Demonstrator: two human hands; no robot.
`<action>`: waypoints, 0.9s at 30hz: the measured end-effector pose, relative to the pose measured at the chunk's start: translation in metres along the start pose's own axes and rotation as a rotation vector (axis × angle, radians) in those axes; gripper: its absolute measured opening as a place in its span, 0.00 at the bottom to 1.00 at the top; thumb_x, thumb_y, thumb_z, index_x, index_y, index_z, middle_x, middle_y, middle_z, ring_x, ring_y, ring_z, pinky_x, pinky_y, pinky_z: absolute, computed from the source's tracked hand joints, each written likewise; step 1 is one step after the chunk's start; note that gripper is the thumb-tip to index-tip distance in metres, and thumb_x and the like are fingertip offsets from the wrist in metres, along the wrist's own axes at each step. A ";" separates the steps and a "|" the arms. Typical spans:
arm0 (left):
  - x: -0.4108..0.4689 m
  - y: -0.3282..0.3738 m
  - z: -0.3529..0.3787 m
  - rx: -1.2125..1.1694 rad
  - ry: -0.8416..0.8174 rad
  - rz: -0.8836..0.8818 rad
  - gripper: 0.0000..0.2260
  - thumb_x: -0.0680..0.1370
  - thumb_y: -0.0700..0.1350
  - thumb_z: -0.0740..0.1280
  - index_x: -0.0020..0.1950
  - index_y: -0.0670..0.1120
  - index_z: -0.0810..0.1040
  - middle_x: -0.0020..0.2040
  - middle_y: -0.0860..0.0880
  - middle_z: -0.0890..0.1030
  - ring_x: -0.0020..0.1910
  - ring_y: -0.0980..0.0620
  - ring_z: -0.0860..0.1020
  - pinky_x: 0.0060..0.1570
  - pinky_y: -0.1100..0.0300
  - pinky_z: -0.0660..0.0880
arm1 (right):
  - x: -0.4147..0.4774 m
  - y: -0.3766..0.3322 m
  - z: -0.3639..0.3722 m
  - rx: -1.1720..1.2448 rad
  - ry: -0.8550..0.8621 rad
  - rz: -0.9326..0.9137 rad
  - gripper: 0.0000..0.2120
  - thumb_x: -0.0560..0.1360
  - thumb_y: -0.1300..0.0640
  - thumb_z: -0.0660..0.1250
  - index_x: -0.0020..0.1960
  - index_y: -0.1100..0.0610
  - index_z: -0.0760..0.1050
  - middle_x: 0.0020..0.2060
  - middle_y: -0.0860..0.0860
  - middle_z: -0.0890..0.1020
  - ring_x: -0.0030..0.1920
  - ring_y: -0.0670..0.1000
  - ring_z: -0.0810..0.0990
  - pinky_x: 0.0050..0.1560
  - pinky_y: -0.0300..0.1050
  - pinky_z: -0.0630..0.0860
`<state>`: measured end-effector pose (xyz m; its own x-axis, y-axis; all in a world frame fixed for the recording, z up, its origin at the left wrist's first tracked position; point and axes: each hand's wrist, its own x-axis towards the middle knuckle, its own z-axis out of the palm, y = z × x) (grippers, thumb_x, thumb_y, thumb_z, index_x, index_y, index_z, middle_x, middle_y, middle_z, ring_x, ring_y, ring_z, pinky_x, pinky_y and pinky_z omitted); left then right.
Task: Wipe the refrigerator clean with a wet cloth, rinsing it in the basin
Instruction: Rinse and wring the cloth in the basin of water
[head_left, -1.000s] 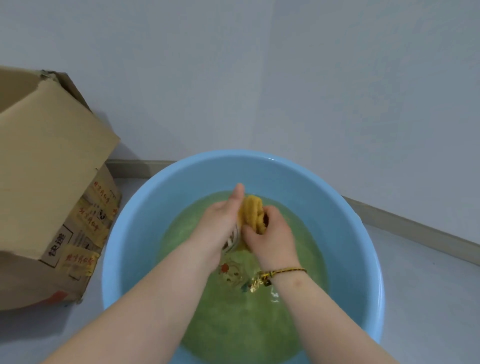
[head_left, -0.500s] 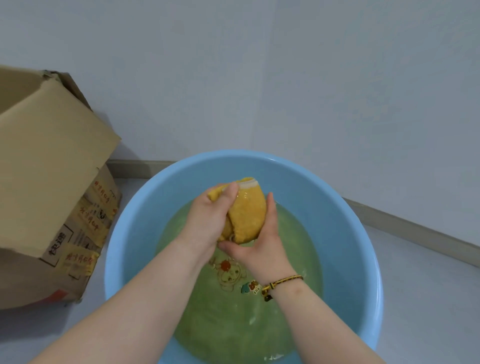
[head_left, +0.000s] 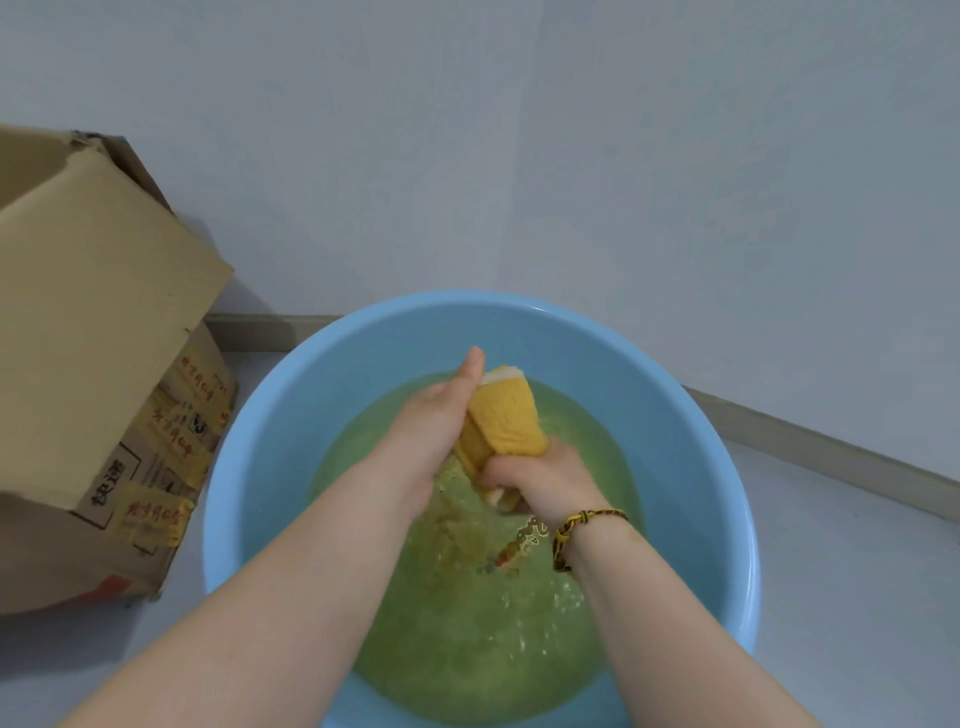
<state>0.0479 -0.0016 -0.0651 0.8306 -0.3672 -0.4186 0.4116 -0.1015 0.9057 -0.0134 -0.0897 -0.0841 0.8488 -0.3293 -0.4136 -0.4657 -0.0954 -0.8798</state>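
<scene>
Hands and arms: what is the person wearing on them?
The left hand and the right hand are bare, with no gloves. No sleeves show on either arm. A braided yellow-and-black bracelet circles the right wrist.

left grip (head_left: 436, 423): clasps cloth (head_left: 506, 421) upper part, thumb straight up | right grip (head_left: 543, 480): fist round cloth's lower end | forearms: bare, reaching forward, converging

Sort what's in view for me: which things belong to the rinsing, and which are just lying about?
In the job: cloth, gripped by left hand and right hand; basin; water in it.
Lying about: box, beside the basin; bracelet, only worn.
</scene>
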 end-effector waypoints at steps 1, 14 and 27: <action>-0.001 0.000 0.001 0.011 -0.060 -0.042 0.16 0.74 0.61 0.58 0.48 0.51 0.74 0.47 0.53 0.76 0.49 0.50 0.73 0.56 0.56 0.67 | 0.003 0.005 -0.004 -0.177 0.109 -0.071 0.09 0.65 0.62 0.69 0.31 0.56 0.69 0.25 0.49 0.75 0.30 0.51 0.73 0.29 0.38 0.69; 0.002 0.003 0.005 -0.472 0.055 0.048 0.10 0.71 0.29 0.63 0.37 0.44 0.75 0.34 0.48 0.80 0.35 0.52 0.76 0.41 0.59 0.74 | -0.009 0.004 0.030 -0.517 0.530 -0.573 0.27 0.66 0.63 0.71 0.62 0.59 0.67 0.54 0.51 0.76 0.44 0.54 0.79 0.35 0.38 0.66; 0.001 0.016 -0.004 -0.244 -0.166 0.361 0.09 0.75 0.38 0.63 0.39 0.50 0.79 0.20 0.52 0.73 0.23 0.56 0.73 0.32 0.62 0.70 | 0.001 -0.016 0.020 0.219 -0.268 -0.085 0.11 0.55 0.70 0.62 0.32 0.58 0.65 0.27 0.52 0.65 0.24 0.45 0.64 0.22 0.33 0.60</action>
<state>0.0566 0.0001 -0.0509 0.8739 -0.4840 -0.0447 0.1996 0.2736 0.9409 -0.0003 -0.0700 -0.0753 0.9312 -0.0674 -0.3582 -0.3508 0.1011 -0.9310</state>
